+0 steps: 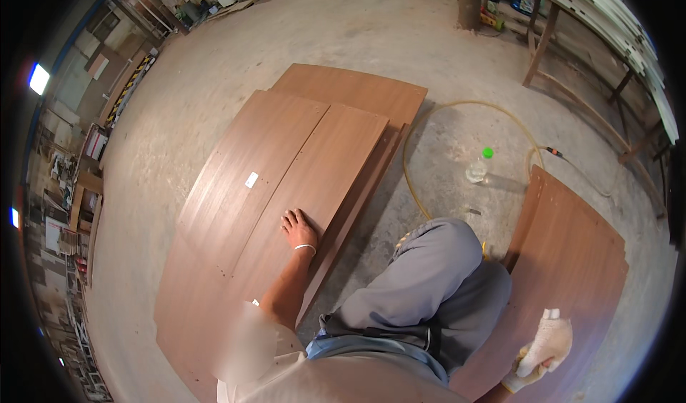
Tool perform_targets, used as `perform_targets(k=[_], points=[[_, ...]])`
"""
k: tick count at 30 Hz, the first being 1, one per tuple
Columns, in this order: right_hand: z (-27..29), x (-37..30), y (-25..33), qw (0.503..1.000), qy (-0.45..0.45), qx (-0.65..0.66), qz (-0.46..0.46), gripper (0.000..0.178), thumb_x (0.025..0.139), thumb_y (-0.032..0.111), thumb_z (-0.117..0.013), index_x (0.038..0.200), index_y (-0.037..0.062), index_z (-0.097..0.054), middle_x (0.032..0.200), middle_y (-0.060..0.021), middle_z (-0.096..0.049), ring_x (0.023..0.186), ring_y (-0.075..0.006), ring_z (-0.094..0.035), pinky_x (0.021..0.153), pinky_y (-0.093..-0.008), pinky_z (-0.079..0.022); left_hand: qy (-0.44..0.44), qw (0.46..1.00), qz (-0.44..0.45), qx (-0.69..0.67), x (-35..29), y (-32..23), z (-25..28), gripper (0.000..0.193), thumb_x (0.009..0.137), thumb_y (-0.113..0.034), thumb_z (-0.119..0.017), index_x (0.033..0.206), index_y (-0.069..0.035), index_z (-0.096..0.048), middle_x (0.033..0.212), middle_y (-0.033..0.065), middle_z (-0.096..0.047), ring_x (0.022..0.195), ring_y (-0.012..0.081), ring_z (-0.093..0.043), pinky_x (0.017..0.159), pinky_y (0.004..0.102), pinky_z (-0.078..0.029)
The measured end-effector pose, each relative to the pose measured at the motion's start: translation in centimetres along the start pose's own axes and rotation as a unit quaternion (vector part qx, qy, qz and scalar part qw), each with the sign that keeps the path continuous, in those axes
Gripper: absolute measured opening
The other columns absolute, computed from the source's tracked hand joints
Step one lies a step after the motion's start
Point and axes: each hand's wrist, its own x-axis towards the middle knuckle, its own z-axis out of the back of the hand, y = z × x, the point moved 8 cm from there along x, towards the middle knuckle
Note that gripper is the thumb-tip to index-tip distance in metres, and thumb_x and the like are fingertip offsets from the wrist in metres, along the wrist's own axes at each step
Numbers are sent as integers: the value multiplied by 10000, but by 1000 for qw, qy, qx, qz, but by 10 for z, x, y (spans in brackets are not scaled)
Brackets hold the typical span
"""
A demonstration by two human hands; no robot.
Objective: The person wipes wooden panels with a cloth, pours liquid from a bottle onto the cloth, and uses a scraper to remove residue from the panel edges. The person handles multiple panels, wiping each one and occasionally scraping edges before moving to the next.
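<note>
My left hand (pixel 299 229) lies flat with its fingers spread on a brown wood-grain panel (pixel 286 181), and a thin white band circles its wrist. A small white label (pixel 251 180) sits on the stacked panels beyond the fingers. Low on the right, my right hand (pixel 527 376), with a pale glove cuff at its wrist, grips a bunched white cloth glove (pixel 552 339). It is held over another brown panel (pixel 572 260). The white glove partly hides the fingers of that hand.
A clear bottle with a green cap (pixel 487 153) stands on the concrete floor (pixel 179 117) between the panels. Around it curves a yellow hose (pixel 471 103). A wooden-legged bench (pixel 543 46) bearing long pale strips stands at the far right. Shelves and clutter (pixel 78 210) line the left wall.
</note>
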Motion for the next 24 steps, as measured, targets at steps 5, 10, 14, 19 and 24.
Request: perform_targets(k=[5,10,14,19,24], points=[[-33,9,-45,966,46,85,-242,720,1033,618,-478,1340,-32,-513,757,-187,-640,448,-230,-501,397,-354,-407,-29,999,-16,-43,4,-20,-2,554,998,-128,-444,1550,-91,-425,1659,190,-330,1542,414,-275,1250,559,-210],[-10,15,-49,985,-140,94,-35,360,1043,217,-613,1365,67,-558,1305,-79,-636,1146,-219,-637,960,-358,-555,-49,998,-9,-43,6,-6,-6,559,981,-136,-462,1537,-84,-437,1635,194,-363,1534,421,-279,1237,570,-224],[38,-1,-91,981,-172,65,-57,482,1026,329,-635,1407,48,-549,1343,-112,-644,1225,-248,-633,1060,-400,-536,10,1000,10,-8,9,-30,-3,529,957,-176,-506,1467,-38,-509,1575,234,-427,1477,427,-367,1209,538,-297],[64,5,-137,983,-126,6,-136,539,1034,451,-585,1412,70,-538,1355,-98,-633,1217,-254,-637,1049,-388,-546,72,997,18,-3,39,-40,3,393,914,-213,-555,1218,12,-663,1425,279,-547,1361,413,-491,1142,492,-393],[34,28,-143,981,-124,-57,-137,464,1057,386,-497,1419,97,-531,1382,-76,-614,1208,-230,-645,1032,-364,-548,0,999,-42,-30,49,-45,4,391,895,-202,-563,1199,35,-631,1429,293,-522,1380,440,-453,1151,521,-366]])
